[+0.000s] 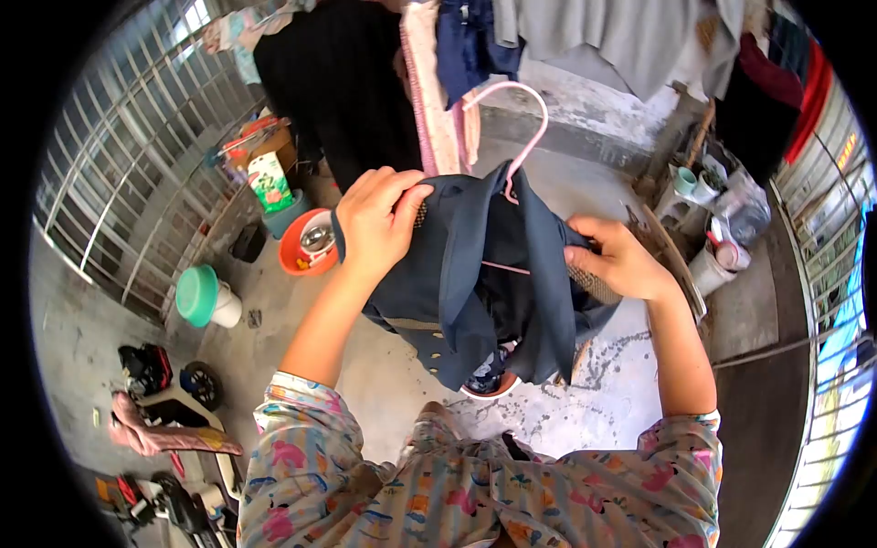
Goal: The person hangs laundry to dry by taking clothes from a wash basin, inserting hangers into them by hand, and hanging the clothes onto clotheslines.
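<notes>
A dark navy jacket [461, 237] hangs on a pink hanger [539, 119], whose hook rises above the collar. My left hand [379, 219] pinches the garment at its left shoulder, thumb and fingers closed on the cloth. On the opposite shoulder, my right hand [617, 256] grips the fabric, with a patterned brown patch showing beside the fingers. Between the hands the jacket's front falls open, and part of the hanger's pink bar shows inside. Below the jacket, the rim of a basin [493, 395] with dark cloth in it is partly hidden.
Clothes hang overhead, among them a black garment [333, 91] and a grey one [603, 36]. Left on the floor stand an orange basin [301, 260] and a green-topped bucket [196, 295]. A scooter [183, 411] is at lower left. Pots and a white bucket [710, 271] line the right.
</notes>
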A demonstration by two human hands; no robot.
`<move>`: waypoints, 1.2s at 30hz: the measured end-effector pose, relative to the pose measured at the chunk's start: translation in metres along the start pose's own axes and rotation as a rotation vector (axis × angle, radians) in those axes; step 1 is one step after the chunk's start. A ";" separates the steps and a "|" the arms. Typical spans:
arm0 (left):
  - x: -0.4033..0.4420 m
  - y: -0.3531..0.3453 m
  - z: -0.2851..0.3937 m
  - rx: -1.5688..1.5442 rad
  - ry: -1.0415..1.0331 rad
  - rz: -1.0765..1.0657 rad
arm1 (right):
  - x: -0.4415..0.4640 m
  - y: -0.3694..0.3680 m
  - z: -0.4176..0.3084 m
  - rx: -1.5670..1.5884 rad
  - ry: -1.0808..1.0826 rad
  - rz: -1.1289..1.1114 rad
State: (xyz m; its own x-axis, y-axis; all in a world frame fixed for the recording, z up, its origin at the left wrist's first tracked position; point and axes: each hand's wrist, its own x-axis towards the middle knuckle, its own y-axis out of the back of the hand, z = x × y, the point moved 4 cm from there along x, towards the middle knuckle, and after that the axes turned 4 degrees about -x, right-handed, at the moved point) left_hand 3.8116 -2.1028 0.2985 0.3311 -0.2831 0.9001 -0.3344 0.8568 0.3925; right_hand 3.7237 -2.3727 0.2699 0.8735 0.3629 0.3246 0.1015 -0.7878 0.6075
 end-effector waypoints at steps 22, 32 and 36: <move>-0.130 0.139 -0.435 -0.430 0.597 -0.109 | 0.328 -0.153 -0.038 0.431 -0.444 0.287; -0.094 0.089 -0.507 -0.754 0.735 -0.203 | 0.435 -0.138 -0.019 0.435 -0.264 0.541; -0.058 0.071 -0.528 -0.761 0.684 -0.253 | 0.485 -0.132 0.012 0.442 -0.168 0.613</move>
State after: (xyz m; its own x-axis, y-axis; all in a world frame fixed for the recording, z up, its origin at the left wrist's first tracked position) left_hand 4.2348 -1.7984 0.1741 0.8203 -0.3913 0.4171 0.3777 0.9183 0.1185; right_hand 4.1397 -2.0982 0.3384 0.8919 -0.2548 0.3736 -0.2739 -0.9618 -0.0022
